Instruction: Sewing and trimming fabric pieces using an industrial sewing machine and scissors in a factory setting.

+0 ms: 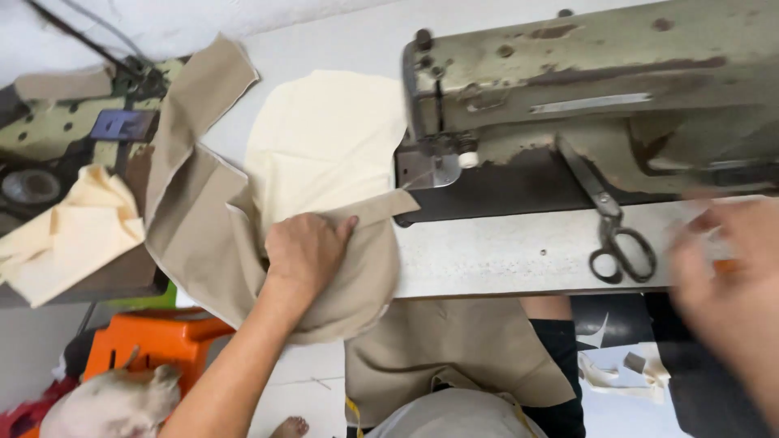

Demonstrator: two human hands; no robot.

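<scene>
Tan fabric [454, 349] draped over lap, nearest camera. Left hand [304, 251] flat on tan fabric piece [243, 235], fingers together, palm pressing cloth onto bench [503, 251] left of sewing machine [584, 97]; piece rounded at edge, creased, overlapping cream panel [324, 138]. Right hand [730, 268] blurred near bench edge, grip impossible to tell. Scissors [617, 231] beside machine base. Orange stool [154, 337] below.

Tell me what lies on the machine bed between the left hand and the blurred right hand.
In the head view, between the left hand and right hand lies bare machine bed, then dark scissors.
</scene>
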